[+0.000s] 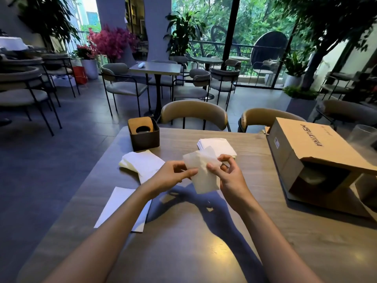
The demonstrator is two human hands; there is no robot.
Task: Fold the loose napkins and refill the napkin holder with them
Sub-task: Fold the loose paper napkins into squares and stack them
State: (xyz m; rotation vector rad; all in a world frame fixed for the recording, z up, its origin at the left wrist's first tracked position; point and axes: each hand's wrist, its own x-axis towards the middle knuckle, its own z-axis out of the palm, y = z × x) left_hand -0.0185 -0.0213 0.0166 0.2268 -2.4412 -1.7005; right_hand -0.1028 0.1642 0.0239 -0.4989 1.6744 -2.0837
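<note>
A thin white napkin (204, 176) hangs above the table, held between both hands. My left hand (169, 176) pinches its left edge and my right hand (228, 174) pinches its right side, with the upper part bent over. A stack of white napkins (219, 146) lies behind the hands. Another pile of napkins (140, 162) lies to the left. The dark square napkin holder (144, 137) stands at the table's far left corner with a tan wooden lid (140, 124) tilted inside it.
A flat white sheet (118, 205) lies by my left forearm near the table's left edge. A large open cardboard box (314, 152) fills the right side of the wooden table (193, 242). Two chairs (193, 113) stand behind the table.
</note>
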